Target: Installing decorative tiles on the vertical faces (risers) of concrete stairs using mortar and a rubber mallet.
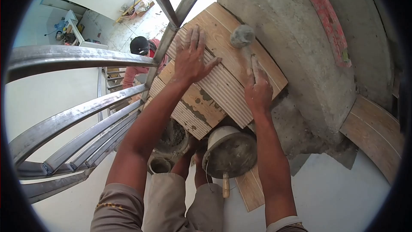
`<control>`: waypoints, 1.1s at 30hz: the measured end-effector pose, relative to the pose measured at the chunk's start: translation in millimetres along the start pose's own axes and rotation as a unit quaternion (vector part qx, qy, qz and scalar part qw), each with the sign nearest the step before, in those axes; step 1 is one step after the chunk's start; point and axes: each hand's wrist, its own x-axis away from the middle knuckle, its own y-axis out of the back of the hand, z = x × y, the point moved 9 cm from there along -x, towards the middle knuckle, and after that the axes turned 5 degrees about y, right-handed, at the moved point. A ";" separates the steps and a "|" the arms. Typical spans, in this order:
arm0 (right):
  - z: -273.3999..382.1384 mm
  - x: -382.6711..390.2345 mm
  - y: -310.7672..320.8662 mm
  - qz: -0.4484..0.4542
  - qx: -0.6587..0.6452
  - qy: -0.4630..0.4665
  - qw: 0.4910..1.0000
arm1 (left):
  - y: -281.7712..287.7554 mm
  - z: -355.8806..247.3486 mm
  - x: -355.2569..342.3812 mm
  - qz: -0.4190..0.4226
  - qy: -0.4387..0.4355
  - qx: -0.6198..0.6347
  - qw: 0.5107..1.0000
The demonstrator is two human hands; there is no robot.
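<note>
My left hand (pixel 191 58) lies flat with its fingers spread on a wood-look stair tile (pixel 219 22), near its ribbed front strip (pixel 227 89). My right hand (pixel 259 89) is closed round the handle of a mallet (pixel 243 36). The mallet's grey, dusty head is over the same tile, toward its far right edge; whether it touches the tile I cannot tell. Below, a lower step's wood-look tile (pixel 189 98) carries wet mortar smears, with another ribbed strip (pixel 189 122) along its front.
Metal railing bars (pixel 81 58) run along the left. Beyond them is a person in a black cap (pixel 139 46). Near my legs stand a mortar-stained bucket (pixel 231 152) and another container (pixel 171 139). A red level-like bar (pixel 328 23) leans against rough concrete (pixel 279 13); loose tiles (pixel 373 129) lie at right.
</note>
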 end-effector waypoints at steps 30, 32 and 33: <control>-74.5 135.5 75.8 -0.041 0.018 -0.057 0.997 | -8.5 -109.6 75.5 0.211 -0.264 -0.019 0.941; -74.1 139.4 76.4 -0.030 -0.004 -0.093 0.995 | -7.9 -108.5 75.5 0.217 -0.258 -0.027 0.941; -72.8 140.2 77.2 -0.032 -0.005 -0.094 0.995 | -6.9 -107.8 75.1 0.216 -0.258 -0.029 0.941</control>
